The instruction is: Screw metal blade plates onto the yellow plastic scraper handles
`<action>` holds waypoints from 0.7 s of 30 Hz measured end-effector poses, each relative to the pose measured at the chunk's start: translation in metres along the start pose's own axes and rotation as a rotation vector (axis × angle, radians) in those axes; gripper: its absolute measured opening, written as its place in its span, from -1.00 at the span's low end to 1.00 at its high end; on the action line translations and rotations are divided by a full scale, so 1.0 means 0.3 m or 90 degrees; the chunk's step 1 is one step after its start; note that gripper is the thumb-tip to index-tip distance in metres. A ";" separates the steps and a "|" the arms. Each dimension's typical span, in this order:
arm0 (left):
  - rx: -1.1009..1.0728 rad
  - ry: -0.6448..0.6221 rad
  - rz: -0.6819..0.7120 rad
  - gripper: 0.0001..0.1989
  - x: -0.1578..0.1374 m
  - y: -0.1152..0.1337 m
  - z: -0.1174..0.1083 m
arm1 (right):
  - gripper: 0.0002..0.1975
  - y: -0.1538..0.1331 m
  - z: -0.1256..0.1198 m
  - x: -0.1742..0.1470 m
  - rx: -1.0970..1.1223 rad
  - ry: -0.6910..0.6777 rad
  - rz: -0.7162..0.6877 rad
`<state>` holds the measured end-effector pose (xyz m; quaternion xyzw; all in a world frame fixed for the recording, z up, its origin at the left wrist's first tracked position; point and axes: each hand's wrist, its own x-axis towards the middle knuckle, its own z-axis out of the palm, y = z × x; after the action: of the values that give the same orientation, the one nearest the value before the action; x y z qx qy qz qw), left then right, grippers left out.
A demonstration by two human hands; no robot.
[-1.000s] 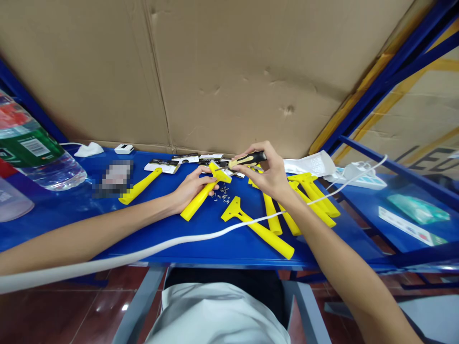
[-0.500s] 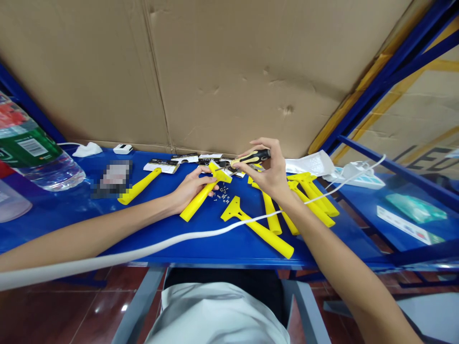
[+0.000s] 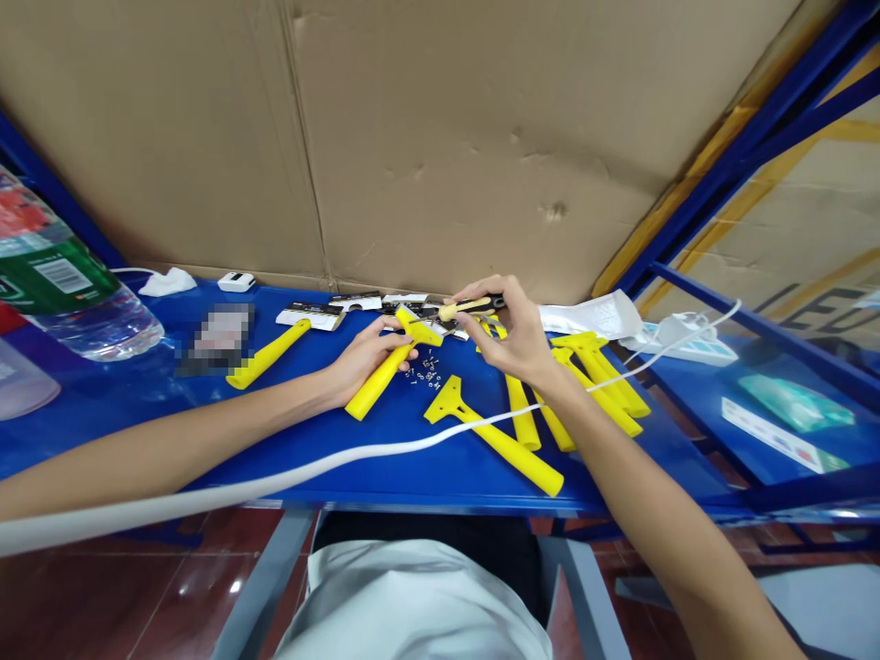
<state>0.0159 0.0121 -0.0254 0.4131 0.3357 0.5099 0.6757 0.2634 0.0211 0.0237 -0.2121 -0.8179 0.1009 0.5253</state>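
Note:
My left hand (image 3: 371, 356) is closed around a yellow scraper (image 3: 378, 380), its wide head pointing up and away from me. Between the fingers of my right hand (image 3: 512, 328) is a screwdriver (image 3: 457, 310) with a black and cream handle. Its shaft points left at the scraper's head; whether the tip touches a screw is too small to tell. Small screws and nuts (image 3: 430, 371) lie scattered on the blue table just below the head. Another yellow scraper (image 3: 505, 445) rests nearer to me, and several more yellow scrapers (image 3: 605, 376) lie to the right, partly behind my right forearm.
Black and white blade packets (image 3: 309, 315) lie along the back. One yellow scraper (image 3: 268, 356) is at the left, near a large bottle (image 3: 75, 284). A white cable (image 3: 385, 449) crosses in front of my forearms. A power strip (image 3: 687, 341) sits at the right.
My right hand has turned slightly around the screwdriver, its fingers now further forward along the handle. The scraper in my left hand has stayed nearly in place.

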 end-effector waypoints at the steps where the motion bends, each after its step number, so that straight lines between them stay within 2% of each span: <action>1: -0.002 0.003 0.002 -0.69 0.003 -0.002 -0.003 | -0.75 0.001 0.002 0.001 -0.004 0.000 0.002; 10: 0.013 0.035 0.006 -0.66 -0.001 -0.001 0.006 | -0.57 0.000 -0.005 0.015 -0.122 0.056 0.074; 14: 0.020 0.027 0.015 -0.63 -0.015 0.008 0.017 | -0.54 -0.004 -0.023 0.027 -0.165 0.060 0.038; 18: 0.047 0.018 0.017 -0.57 -0.024 0.021 0.014 | -0.54 0.006 -0.065 0.033 -0.190 0.006 -0.012; 21: 0.056 0.014 0.043 -0.50 -0.024 0.049 0.003 | -0.56 0.031 -0.088 0.026 -0.238 -0.069 -0.016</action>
<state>0.0088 0.0070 -0.0115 0.4477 0.3513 0.5218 0.6356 0.2867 0.0313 0.0378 -0.2897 -0.8521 -0.0480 0.4332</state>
